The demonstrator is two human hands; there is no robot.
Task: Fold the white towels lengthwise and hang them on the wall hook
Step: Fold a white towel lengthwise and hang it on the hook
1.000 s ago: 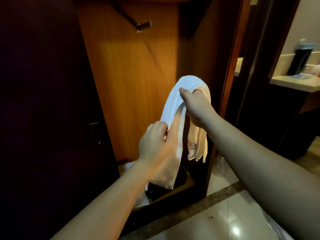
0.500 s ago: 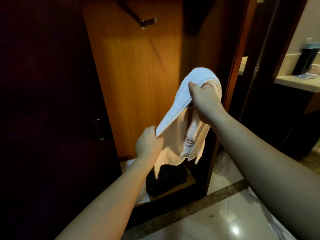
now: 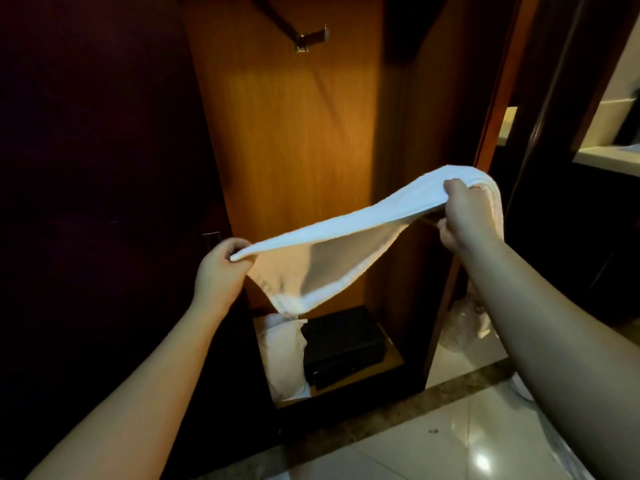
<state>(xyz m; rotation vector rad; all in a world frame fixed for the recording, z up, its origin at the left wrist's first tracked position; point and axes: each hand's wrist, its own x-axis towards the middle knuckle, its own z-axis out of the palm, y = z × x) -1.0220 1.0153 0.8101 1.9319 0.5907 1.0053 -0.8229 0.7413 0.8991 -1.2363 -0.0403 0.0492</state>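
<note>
Below the wall hook, the left hand has drawn the white towel out taut from the right hand, both grips clenching its ends, ready for the lengthwise fold.

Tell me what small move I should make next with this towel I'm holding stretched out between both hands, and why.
Probably bring the two ends together to double it. The white towel is stretched between your left hand and right hand, already folded along its length, with the lower edge sagging. The wall hook above it is bare, and a shorter bundle should hang on it more securely.
</note>
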